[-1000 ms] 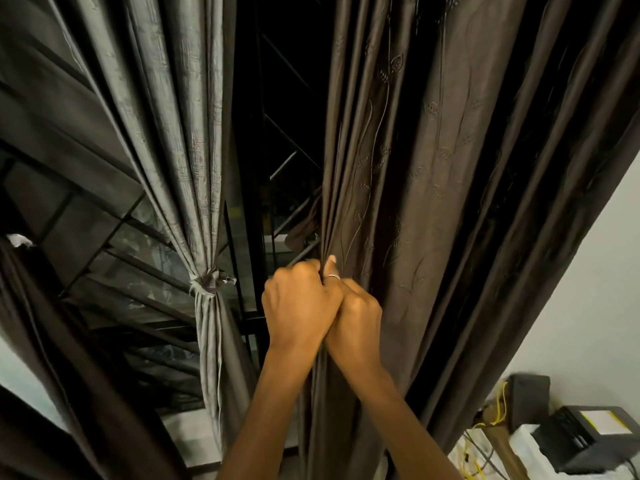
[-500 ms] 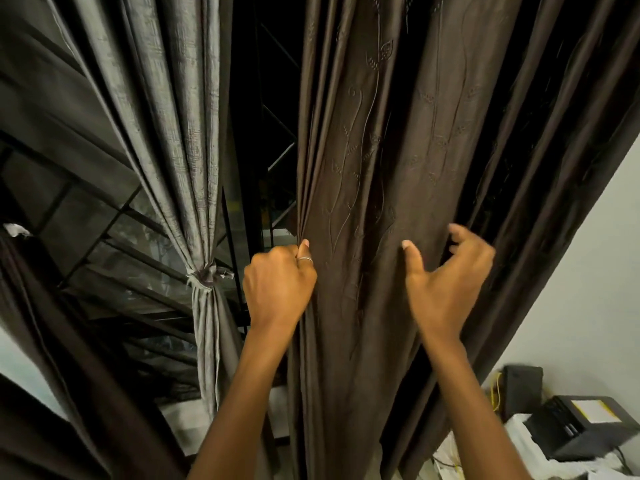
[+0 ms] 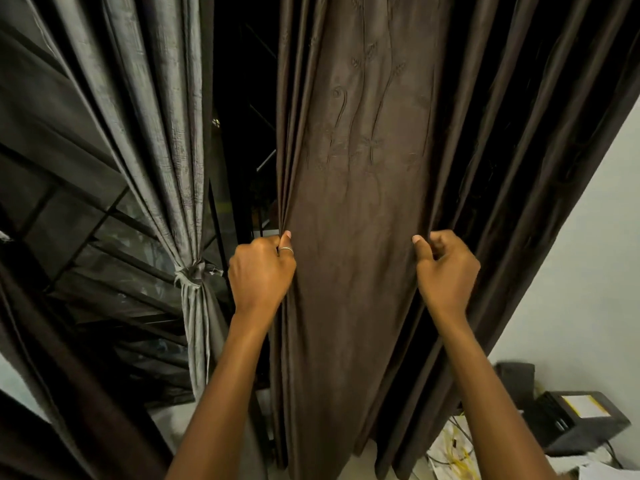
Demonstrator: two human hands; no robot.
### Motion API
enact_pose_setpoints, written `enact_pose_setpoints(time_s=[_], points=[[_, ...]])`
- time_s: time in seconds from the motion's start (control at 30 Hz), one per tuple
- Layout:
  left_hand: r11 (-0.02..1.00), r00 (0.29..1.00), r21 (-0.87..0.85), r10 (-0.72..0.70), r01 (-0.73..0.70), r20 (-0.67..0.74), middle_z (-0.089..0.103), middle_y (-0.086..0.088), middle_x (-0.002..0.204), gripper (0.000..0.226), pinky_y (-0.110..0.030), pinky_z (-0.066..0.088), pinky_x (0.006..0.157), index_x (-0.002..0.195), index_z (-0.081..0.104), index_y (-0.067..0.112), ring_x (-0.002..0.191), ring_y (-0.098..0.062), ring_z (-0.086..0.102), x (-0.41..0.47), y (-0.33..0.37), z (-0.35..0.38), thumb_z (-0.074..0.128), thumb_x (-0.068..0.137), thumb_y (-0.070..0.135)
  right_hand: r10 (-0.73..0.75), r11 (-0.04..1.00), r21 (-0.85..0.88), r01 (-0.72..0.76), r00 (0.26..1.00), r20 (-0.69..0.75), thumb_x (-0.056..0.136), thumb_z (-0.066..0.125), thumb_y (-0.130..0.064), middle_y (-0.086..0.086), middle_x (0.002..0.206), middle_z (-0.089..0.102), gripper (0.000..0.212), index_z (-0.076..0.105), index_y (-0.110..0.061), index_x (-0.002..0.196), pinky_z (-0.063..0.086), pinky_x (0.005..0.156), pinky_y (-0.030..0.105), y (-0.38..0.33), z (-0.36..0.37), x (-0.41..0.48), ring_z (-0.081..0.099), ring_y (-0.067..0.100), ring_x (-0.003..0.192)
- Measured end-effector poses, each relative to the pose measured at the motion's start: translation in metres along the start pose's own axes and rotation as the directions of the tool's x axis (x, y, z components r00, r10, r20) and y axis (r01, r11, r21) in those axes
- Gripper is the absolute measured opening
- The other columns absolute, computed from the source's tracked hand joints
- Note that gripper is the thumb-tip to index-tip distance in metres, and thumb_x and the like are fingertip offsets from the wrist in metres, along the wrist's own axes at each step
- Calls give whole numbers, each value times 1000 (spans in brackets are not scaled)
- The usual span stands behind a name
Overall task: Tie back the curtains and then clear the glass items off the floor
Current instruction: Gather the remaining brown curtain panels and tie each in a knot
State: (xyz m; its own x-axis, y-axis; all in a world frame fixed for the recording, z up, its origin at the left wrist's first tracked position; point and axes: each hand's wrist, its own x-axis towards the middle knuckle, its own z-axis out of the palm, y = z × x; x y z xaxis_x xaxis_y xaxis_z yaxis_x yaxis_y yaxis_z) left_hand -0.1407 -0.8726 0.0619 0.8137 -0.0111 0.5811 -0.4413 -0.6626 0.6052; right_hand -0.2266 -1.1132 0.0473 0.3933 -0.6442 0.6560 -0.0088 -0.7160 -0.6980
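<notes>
While the brown curtain [image 3: 360, 209] hangs down the centre of the frame, the left hand [image 3: 260, 273] clenches its gathered left edge and the right hand [image 3: 446, 268] pinches a fold at centre right. A grey curtain [image 3: 162, 133] hangs tied at left.

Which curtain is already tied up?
The grey curtain on the left: a knot cinches it in the middle. The brown curtain hangs loose, gripped by the left hand and right hand.
</notes>
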Motion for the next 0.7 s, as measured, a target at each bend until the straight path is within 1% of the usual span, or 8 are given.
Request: enact_pose_setpoints(time_s=[0.1, 0.17, 0.27, 0.37, 0.43, 0.5, 0.6, 0.7], points=[[1000, 999, 5, 22, -22, 27, 40, 4, 44, 55, -27, 32, 46, 50, 37, 24, 40, -16, 42, -4, 8, 9, 52, 101, 38, -103, 995, -3, 103, 994, 31, 91, 74, -17, 2, 77, 61, 11, 68, -12, 83, 35, 61, 18, -14, 15, -17, 56, 14, 64], [999, 997, -5, 52, -52, 62, 44, 2, 46, 55, -27, 25, 46, 51, 38, 23, 43, -17, 44, -9, 21, 16, 51, 102, 39, -171, 985, 26, 169, 980, 101, 91, 74, -16, 1, 78, 62, 7, 71, -12, 86, 37, 63, 18, -27, 29, -29, 56, 12, 65], [998, 993, -36, 62, -58, 100, 60, -9, 59, 51, -31, 30, 52, 54, 42, 22, 58, -28, 57, -13, 38, 30, 50, 101, 41, -239, 969, 106, 223, 957, 164, 93, 71, -14, 2, 82, 66, 4, 73, -12, 91, 44, 67, 20, -47, 50, -41, 61, 12, 73], [994, 990, -100, 60, -47, 130, 52, 1, 52, 53, -30, 32, 51, 53, 40, 24, 54, -22, 55, -14, 43, 39, 50, 101, 42, -198, 970, 179, 165, 962, 186, 94, 68, -10, 2, 83, 68, 8, 75, -11, 95, 46, 69, 16, -54, 64, -43, 60, 7, 76], [992, 988, -121, 61, -44, 141, 47, 6, 49, 54, -29, 29, 49, 52, 40, 24, 48, -15, 48, -14, 42, 41, 50, 102, 42, -172, 967, 224, 125, 963, 209, 96, 66, -11, 1, 81, 67, 10, 76, -12, 93, 51, 68, 26, -50, 68, -43, 60, 7, 75], [987, 987, -154, 64, -41, 145, 50, 4, 49, 52, -29, 28, 47, 55, 49, 21, 46, -12, 48, -13, 41, 41, 50, 102, 42, -156, 961, 259, 94, 960, 233, 98, 64, -14, 1, 81, 66, 13, 75, -13, 92, 51, 66, 30, -47, 69, -43, 62, 9, 74], [983, 984, -179, 74, -44, 162, 56, 3, 52, 49, -28, 34, 47, 64, 61, 18, 48, -10, 53, -12, 41, 42, 46, 103, 43, -143, 951, 301, 65, 959, 244, 100, 63, -17, 0, 85, 66, 14, 76, -13, 98, 52, 66, 27, -49, 67, -48, 64, 8, 75], [978, 981, -205, 71, -33, 182, 59, 3, 54, 49, -27, 39, 49, 65, 61, 22, 50, -10, 56, -15, 46, 42, 42, 103, 46, -150, 951, 300, 77, 962, 227, 102, 62, -20, -2, 81, 63, 16, 76, -13, 98, 48, 61, 20, -49, 65, -52, 60, 6, 70]])
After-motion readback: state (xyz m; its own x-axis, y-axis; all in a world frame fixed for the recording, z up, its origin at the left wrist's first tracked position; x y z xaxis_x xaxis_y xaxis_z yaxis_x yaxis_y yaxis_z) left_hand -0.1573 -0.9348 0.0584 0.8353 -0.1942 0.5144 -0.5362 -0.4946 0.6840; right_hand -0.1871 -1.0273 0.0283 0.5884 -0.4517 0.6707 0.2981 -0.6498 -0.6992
